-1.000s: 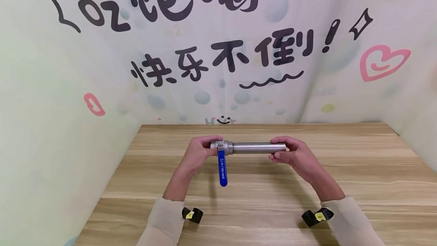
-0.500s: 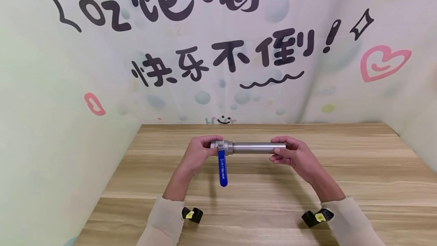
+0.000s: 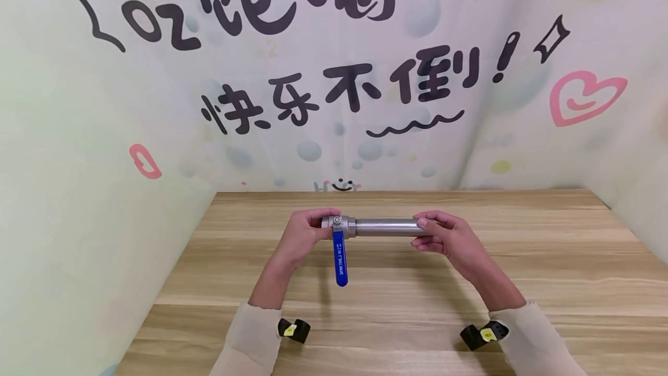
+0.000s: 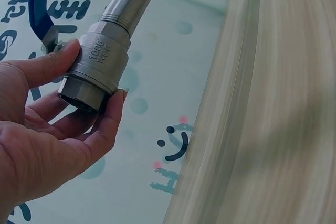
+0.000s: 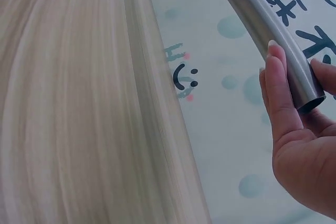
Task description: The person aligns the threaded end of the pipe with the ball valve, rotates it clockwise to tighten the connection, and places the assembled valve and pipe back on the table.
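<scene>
My left hand (image 3: 301, 237) grips a steel ball valve (image 4: 97, 59) by its body, thumb on the near side and fingers beneath its open hex end. The valve's blue lever handle (image 3: 340, 257) points toward me in the head view. A plain steel pipe (image 3: 386, 227) joins the valve's other end, with threads (image 4: 116, 20) showing at the joint. At the pipe's free end, my right hand (image 3: 451, 237) holds it between thumb and fingers; the hollow end (image 5: 312, 103) shows in the right wrist view. Pipe and valve are held level above the table, in one line.
Below lies a wood-grain table (image 3: 386, 318), on which shadows of the arms fall. A printed cloth wall (image 3: 334, 149) with large dark lettering rises behind its far edge. Black wrist cameras (image 3: 294, 330) sit at both cuffs.
My right thumb has moved up from below the pipe onto its near side and top. The left hand and valve have stayed in place.
</scene>
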Demonstrator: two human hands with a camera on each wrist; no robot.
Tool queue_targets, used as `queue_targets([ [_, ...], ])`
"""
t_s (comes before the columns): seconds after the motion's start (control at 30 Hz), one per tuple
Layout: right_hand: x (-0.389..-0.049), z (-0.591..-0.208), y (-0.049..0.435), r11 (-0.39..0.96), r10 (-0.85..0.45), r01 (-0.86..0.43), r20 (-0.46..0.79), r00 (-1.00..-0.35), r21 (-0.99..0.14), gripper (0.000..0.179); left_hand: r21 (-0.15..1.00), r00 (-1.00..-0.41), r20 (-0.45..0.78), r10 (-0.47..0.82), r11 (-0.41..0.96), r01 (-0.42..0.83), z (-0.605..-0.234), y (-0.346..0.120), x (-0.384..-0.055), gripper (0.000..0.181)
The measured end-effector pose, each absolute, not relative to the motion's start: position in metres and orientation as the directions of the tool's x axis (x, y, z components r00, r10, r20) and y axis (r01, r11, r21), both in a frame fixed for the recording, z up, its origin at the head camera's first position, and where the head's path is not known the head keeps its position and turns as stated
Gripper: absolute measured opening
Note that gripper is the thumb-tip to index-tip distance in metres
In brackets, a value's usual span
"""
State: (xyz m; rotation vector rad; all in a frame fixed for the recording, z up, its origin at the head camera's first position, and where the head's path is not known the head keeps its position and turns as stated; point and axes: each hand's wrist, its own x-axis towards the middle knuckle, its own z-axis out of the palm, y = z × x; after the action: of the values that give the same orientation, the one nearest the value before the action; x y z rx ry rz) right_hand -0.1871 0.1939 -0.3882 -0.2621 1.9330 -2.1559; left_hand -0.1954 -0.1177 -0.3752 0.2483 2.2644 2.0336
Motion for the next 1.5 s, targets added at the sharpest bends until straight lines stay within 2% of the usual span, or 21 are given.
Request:
queue_targets([
  [0.33, -0.1868, -0.3888, 0.1963, -0.153, -0.34, 0.023, 0.031, -0.94, -0.988, 0.034, 0.992, -0.983, 0.048, 0.175, 0.106, 0.067, -0.3751, -0.1184, -0.1956, 0.034],
  [0.83, -0.187, -0.3885, 0.1957, -0.113, -0.331, 0.031, 0.008, -0.944, -0.993, 0.03, 0.99, -0.984, 0.04, 0.176, 0.123, 0.062, -0.374, -0.1196, -0.1955, 0.034],
  [1.23, -0.189, -0.3893, 0.1943, -0.025, -0.296, 0.047, -0.037, -0.954, -0.999, 0.051, 0.991, -0.983, 0.043, 0.179, 0.12, 0.065, -0.3744, -0.1184, -0.1964, 0.032],
  [1.5, -0.1864, -0.3856, 0.1953, -0.107, -0.348, 0.014, 0.025, -0.937, -0.994, 0.043, 0.99, -0.983, 0.044, 0.177, 0.124, 0.067, -0.3761, -0.1184, -0.1975, 0.032],
])
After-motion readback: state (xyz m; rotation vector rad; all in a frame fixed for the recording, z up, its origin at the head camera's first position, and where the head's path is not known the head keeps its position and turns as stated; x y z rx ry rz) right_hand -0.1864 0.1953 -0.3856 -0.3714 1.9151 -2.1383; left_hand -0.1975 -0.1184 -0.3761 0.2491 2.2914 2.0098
